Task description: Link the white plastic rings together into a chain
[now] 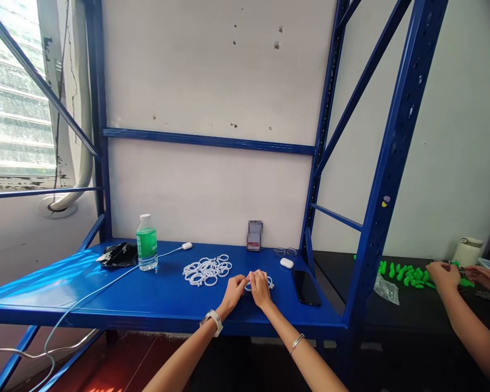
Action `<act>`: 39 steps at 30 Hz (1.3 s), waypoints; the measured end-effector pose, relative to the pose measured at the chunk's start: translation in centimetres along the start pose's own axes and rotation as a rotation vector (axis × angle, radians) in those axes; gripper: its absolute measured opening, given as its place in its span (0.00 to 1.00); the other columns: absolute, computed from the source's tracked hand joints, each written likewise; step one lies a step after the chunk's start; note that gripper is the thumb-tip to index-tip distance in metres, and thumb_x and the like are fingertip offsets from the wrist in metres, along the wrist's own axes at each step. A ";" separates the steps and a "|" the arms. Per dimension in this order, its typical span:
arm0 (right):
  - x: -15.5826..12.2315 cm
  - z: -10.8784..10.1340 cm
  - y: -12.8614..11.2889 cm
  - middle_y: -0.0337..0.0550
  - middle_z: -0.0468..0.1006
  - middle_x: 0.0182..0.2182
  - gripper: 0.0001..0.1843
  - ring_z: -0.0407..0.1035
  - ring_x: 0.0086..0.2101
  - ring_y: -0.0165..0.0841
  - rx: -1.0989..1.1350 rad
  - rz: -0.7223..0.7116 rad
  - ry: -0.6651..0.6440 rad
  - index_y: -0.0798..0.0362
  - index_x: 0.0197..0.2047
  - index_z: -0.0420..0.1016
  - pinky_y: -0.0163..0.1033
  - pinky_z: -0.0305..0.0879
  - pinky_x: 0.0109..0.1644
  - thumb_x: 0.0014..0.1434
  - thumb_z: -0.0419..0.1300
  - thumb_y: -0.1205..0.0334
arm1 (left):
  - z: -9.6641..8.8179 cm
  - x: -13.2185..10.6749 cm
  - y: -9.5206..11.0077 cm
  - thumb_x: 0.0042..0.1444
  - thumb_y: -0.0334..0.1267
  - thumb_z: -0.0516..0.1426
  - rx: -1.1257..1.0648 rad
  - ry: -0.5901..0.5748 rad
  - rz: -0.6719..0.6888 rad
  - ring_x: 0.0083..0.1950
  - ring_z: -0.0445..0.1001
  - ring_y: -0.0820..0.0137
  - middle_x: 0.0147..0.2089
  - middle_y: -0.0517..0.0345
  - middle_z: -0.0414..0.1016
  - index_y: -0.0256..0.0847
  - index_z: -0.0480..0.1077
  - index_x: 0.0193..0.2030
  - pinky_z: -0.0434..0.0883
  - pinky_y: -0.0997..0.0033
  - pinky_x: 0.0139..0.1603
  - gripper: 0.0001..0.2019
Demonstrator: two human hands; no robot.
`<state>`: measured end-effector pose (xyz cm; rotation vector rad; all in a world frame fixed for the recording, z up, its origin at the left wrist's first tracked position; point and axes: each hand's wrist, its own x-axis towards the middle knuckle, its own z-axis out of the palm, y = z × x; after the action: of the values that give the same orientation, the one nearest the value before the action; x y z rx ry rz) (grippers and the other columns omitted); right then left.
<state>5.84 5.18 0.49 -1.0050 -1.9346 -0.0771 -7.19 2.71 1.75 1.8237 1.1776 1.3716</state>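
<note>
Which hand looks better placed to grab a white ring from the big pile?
Probably the left hand: it is nearer the big pile of white rings. The right hand is farther off, beyond the left, partly covering other white rings.

One bottle [147, 248], one black bag [121, 255], two phones [307, 288], one pair of glasses [285, 252], one white case [286, 263], one watch [218, 320]; white rings [206, 270] and green pieces [414, 276], both many, overlap past counting
</note>
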 end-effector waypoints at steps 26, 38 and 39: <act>-0.1 -0.7 -1.6 0.41 0.74 0.34 0.10 0.67 0.39 0.35 0.055 -0.004 -0.040 0.52 0.43 0.70 0.41 0.56 0.49 0.64 0.48 0.67 | -1.0 0.7 -0.4 0.44 0.58 0.60 -0.755 0.017 -0.306 0.19 0.53 0.82 0.16 0.69 0.54 0.41 0.52 0.19 0.54 0.79 0.20 0.26; 0.3 -0.6 -1.2 0.43 0.76 0.36 0.13 0.69 0.39 0.35 0.012 -0.026 -0.049 0.52 0.40 0.71 0.40 0.57 0.48 0.70 0.47 0.61 | -1.0 0.9 -0.8 0.42 0.63 0.60 -0.673 0.037 -0.264 0.20 0.50 0.81 0.20 0.72 0.51 0.40 0.60 0.30 0.50 0.80 0.21 0.27; 0.3 -0.6 -1.2 0.43 0.76 0.36 0.13 0.69 0.39 0.35 0.006 -0.022 -0.049 0.52 0.40 0.71 0.40 0.57 0.48 0.70 0.47 0.61 | -1.1 0.8 -0.8 0.43 0.63 0.59 -0.657 0.034 -0.253 0.21 0.50 0.81 0.20 0.72 0.50 0.40 0.61 0.33 0.50 0.80 0.21 0.27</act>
<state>5.37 4.28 1.43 -0.9902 -1.9894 -0.0593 -8.36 3.74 1.79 1.1533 0.8013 1.4220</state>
